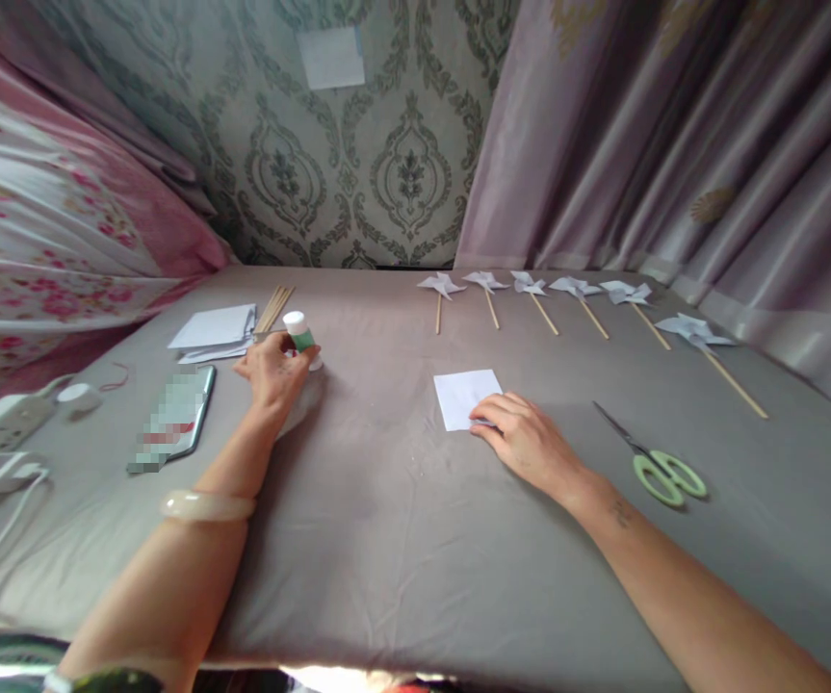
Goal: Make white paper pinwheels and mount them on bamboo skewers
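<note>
My left hand (277,371) has its fingers wrapped round a small glue stick (300,332) with a white cap and a green label, standing upright at the cloth. Over on the right, my right hand (527,438) pinches the lower right part of a white square of paper (464,397) that lies flat on the table. Its fingertips cover that corner. Just behind my left hand are a stack of white paper (214,330) and a small bunch of thin wooden sticks (273,309).
Several paper pinwheels (696,330) on sticks lie along the back right. Scissors (652,460) with green handles rest right of my right hand. A phone (176,414) and a white power strip (3,428) with cables lie at left. Grey cloth covers the table (401,558).
</note>
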A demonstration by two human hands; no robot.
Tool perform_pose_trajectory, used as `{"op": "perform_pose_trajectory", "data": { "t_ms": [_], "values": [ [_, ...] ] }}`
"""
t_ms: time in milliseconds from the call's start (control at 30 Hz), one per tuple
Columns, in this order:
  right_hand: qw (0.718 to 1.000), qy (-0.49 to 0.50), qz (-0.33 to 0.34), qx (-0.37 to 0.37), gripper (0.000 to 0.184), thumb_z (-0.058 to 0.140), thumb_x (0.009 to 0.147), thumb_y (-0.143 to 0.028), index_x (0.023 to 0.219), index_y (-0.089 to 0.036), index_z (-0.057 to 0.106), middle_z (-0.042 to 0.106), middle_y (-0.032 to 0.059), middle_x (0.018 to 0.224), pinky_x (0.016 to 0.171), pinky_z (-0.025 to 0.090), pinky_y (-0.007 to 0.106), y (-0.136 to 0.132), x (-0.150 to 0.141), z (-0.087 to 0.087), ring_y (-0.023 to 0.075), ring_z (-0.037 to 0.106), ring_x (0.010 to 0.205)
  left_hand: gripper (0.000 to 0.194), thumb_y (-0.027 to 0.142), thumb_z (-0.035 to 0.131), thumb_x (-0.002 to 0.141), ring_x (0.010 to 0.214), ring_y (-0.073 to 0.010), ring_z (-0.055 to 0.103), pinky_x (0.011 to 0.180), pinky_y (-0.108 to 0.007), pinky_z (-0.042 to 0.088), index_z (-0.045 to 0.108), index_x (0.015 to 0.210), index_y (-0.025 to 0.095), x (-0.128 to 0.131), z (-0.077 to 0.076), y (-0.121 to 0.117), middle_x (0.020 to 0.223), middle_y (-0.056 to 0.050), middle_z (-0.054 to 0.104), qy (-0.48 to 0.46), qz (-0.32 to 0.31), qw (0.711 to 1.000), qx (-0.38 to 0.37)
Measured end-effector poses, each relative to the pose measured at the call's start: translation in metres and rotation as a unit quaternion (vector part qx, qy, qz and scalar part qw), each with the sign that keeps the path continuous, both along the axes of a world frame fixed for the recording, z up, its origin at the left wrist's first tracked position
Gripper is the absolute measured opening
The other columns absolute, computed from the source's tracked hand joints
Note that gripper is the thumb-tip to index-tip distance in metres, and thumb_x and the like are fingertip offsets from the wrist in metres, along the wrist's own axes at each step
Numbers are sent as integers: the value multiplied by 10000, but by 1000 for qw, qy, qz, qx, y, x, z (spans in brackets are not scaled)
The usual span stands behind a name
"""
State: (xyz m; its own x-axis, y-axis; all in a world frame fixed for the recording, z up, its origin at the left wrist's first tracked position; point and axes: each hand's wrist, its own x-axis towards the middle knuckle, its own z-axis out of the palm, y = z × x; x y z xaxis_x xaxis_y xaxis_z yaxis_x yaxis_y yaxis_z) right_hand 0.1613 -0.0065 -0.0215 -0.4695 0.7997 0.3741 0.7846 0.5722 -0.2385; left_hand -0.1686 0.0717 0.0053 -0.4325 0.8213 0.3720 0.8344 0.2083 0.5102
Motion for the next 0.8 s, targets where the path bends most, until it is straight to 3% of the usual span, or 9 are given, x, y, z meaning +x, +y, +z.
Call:
{"op": "perform_pose_trajectory", "data": {
  "t_ms": [400,600,800],
  "values": [
    [988,-128,3,85,206,498,905,-140,770,-175,649,659,65,802,692,353,321,-6,-7,4,200,568,781,254,413,617,717,932,-266,569,857,-413,294,649,852,200,-3,-5,2,885,-46,680,1,-6,1000,17],
    [990,-112,-22,88,219,482,901,-128,752,-179,634,644,65,768,684,363,324,-7,-10,4,197,567,754,280,421,622,711,930,-259,555,852,-395,262,653,868,192,-1,-5,4,885,-51,685,-3,-15,1000,12],
    [997,-51,-45,42,184,516,896,-160,771,-198,646,666,48,832,723,409,303,-7,-11,2,183,589,807,295,440,601,710,938,-265,540,852,-385,259,643,875,198,2,-1,3,882,-45,672,-2,-4,1000,-3]
  ]
}}
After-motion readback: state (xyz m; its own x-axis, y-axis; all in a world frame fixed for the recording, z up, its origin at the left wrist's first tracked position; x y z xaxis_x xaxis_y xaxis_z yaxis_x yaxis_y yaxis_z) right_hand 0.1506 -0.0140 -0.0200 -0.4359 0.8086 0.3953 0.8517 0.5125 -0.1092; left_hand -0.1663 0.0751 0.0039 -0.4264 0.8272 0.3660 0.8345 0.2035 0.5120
